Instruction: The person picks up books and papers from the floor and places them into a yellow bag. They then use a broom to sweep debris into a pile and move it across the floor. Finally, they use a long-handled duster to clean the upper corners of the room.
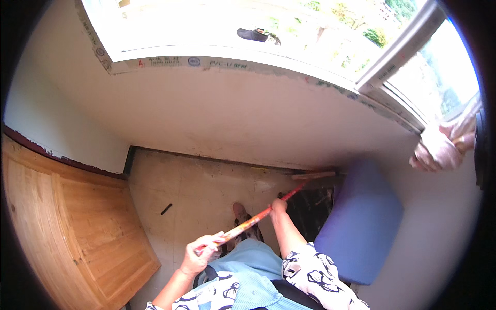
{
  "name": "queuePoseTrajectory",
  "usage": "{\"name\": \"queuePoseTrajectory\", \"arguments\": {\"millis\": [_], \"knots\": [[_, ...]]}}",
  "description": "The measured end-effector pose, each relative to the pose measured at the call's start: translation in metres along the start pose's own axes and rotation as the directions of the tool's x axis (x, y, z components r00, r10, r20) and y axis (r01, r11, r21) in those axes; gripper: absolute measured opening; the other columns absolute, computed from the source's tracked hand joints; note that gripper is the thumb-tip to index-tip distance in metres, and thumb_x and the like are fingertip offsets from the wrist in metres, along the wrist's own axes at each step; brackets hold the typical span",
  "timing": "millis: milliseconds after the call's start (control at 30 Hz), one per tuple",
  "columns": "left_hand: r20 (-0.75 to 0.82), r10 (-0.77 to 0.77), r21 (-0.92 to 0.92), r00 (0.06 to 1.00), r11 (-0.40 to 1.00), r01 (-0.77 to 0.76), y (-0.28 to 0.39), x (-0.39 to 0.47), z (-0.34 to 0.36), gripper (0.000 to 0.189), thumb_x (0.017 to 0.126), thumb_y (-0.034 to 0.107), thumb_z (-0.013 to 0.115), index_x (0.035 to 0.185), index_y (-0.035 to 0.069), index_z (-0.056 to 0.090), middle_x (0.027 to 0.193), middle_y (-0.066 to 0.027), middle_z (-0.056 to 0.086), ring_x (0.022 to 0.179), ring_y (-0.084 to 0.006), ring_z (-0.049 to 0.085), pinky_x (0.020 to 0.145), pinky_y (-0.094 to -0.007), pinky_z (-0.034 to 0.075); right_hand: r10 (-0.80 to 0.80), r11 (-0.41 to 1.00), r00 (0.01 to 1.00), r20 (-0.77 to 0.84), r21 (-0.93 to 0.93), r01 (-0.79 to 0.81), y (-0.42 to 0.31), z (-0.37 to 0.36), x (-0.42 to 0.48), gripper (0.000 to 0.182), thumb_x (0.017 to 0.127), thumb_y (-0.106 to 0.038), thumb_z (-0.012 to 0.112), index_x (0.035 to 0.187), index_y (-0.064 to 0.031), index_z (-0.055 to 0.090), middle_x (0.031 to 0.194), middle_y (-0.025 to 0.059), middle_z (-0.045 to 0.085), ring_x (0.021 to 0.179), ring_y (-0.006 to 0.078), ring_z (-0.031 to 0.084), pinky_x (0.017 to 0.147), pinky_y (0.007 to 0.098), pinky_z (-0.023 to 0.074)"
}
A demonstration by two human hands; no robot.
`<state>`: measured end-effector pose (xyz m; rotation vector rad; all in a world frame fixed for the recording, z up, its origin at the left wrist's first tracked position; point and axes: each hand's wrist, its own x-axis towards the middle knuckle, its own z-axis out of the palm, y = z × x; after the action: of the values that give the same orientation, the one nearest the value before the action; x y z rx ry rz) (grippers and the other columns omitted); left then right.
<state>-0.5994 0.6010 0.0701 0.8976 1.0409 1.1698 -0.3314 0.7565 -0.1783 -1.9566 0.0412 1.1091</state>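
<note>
A long-handled broom with an orange-red patterned handle (248,224) runs slantwise across the front of my body. My left hand (201,252) is closed around its upper end. Further down the handle, my right hand (278,206) grips it too. The broom head (314,175) lies low by the foot of the wall, just left of a blue padded seat or panel (362,228). A dark flat thing (310,211) is on the floor beside the blue one; what it is, I cannot tell. Part of the handle is hidden under my fingers.
A wooden door or panel (104,240) stands at the left. A short black stick-like object (166,209) lies on the tiled floor (193,186). Above the wall is a window frame (155,62) with a dark item (252,35) beyond its lower edge. Bunched cloth (438,149) hangs at the right.
</note>
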Motion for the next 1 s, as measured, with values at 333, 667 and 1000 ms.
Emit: {"name": "queuePoseTrajectory", "arguments": {"millis": [333, 667, 1000], "knots": [[0.057, -0.146, -0.025, 0.988, 0.989, 0.148, 0.017, 0.099, 0.033, 0.007, 0.084, -0.002, 0.053, 0.08, -0.002, 0.059, 0.099, -0.0123, 0.062, 0.112, -0.0276, 0.051, 0.094, -0.0365, 0.039, 0.177, 0.98, 0.974, 0.14, 0.062, -0.187, -0.007, 0.004, 0.097, 0.004, 0.08, -0.009, 0.043, 0.08, -0.0067, 0.046, 0.063, 0.0085, 0.044, 0.051, 0.0209, 0.046, 0.043, 0.0371, 0.0371], [-0.096, -0.007, 0.242, 0.995, 0.97, 0.03, 0.103, 0.092, 0.016, 0.013, 0.083, 0.0, 0.052, 0.071, -0.002, 0.058, 0.075, -0.0112, 0.064, 0.09, -0.0301, 0.063, 0.085, -0.0396, 0.047, 0.48, 0.867, 0.814, 0.327, -0.033, -0.498, 0.002, 0.059, -0.01, 0.009, 0.085, -0.007, 0.038, 0.094, -0.0094, 0.039, 0.076, 0.0101, 0.044, 0.057, 0.0229, 0.048, 0.047, 0.0374, 0.0428], [0.018, 0.158, 0.489, 0.987, 0.86, -0.146, 0.217, 0.084, 0.039, 0.025, 0.066, 0.018, 0.069, 0.059, 0.001, 0.052, 0.063, -0.011, 0.061, 0.07, -0.0324, 0.064, 0.066, -0.0379, 0.052, 0.662, 0.735, 0.568, 0.489, -0.277, -0.618, -0.029, 0.073, -0.131, 0.007, 0.09, -0.011, 0.041, 0.088, -0.0039, 0.04, 0.063, 0.0077, 0.042, 0.055, 0.0211, 0.047, 0.052, 0.038, 0.0445]]}}
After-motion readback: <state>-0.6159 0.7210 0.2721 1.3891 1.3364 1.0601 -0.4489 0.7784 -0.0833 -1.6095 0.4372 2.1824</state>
